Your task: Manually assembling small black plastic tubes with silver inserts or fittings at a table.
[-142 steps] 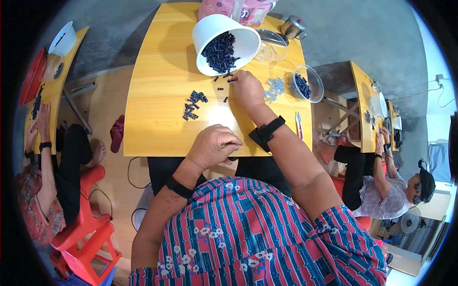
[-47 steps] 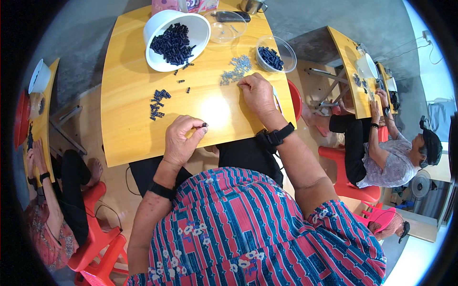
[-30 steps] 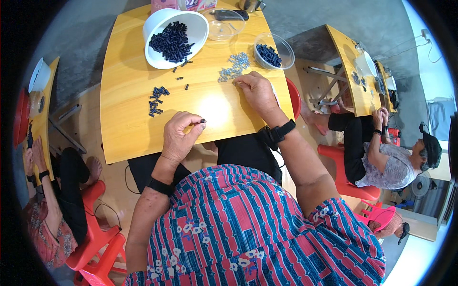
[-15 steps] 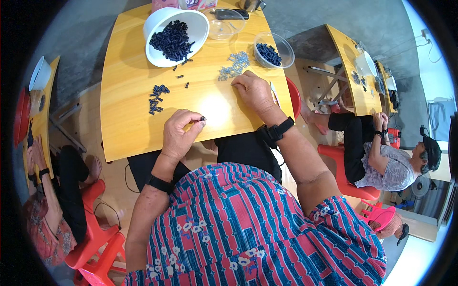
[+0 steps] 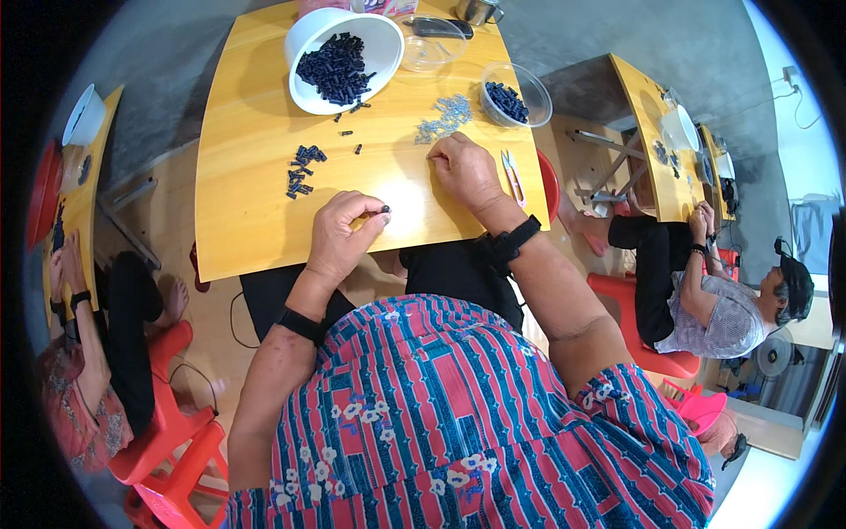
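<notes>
Between the thumb and forefinger of my left hand [image 5: 342, 231] is a small black plastic part [image 5: 386, 210], held over the near side of the table. My right hand [image 5: 465, 172] rests on the tabletop with its fingertips pinched together, just nearer than a loose heap of small clear pieces [image 5: 445, 119]. Whatever those fingertips hold is hidden or too tiny to make out. Beyond my left hand lies a little group of black parts [image 5: 302, 172], with a few single ones scattered farther off. A pair of thread snips [image 5: 513, 179] lies to the right of my right hand.
A tilted white tub [image 5: 304, 44] of black parts stands at the back left. A clear bowl [image 5: 539, 97] with more sits at the right edge, near a clear lid [image 5: 423, 57], a dark case [image 5: 443, 29] and a metal cup [image 5: 477, 11]. People sit at tables on both sides.
The view has shifted slightly, so the table and its things sit a little farther right. Both hands keep nearly the same pose, and the snips show more fully.
</notes>
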Available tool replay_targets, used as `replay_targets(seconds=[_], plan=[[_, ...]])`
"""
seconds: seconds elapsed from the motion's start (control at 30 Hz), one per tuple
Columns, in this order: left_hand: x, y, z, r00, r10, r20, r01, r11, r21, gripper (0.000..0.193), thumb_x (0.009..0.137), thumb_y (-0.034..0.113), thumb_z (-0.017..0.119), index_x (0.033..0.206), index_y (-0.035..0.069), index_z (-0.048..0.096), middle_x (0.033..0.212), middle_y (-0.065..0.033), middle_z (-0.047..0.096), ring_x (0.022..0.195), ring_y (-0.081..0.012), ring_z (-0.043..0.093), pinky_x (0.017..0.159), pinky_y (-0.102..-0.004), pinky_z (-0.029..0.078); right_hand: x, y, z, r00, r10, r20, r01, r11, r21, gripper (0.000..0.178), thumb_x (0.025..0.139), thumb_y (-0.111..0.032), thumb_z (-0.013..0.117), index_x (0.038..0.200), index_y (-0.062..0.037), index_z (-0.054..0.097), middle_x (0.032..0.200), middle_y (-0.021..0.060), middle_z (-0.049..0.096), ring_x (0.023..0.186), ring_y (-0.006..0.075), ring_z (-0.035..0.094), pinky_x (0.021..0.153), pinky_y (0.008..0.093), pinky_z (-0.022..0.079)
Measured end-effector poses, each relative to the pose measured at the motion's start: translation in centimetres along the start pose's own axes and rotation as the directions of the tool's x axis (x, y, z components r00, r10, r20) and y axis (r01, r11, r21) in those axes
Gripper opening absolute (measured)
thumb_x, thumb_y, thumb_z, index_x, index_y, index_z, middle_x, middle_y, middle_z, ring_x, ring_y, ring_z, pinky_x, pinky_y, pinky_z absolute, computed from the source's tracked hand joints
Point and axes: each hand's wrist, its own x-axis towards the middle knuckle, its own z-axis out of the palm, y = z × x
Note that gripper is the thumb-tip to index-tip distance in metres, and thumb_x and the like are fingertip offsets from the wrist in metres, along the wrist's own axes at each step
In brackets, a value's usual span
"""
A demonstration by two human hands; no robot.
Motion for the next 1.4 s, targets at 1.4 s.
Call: replay_targets(seconds=[1.4], plan=[[-0.1,-0.2,0.2,0.998,-0.064,-0.011,0.064,0.998,-0.018,0.008,0.08,0.005,0.07,0.082,-0.002,0.064,0.077,-0.0085,0.063,0.07,-0.0162,0.061,0.066,-0.0279,0.049,-3.0,-6.2,0.5,0.937,-0.338,0.09,0.33,0.939,0.092,0.016,0.081,-0.006,0.06,0.094,-0.0046,0.051,0.088,0.0145,0.053,0.075,0.0336,0.06,0.064,0.0427,0.052]])
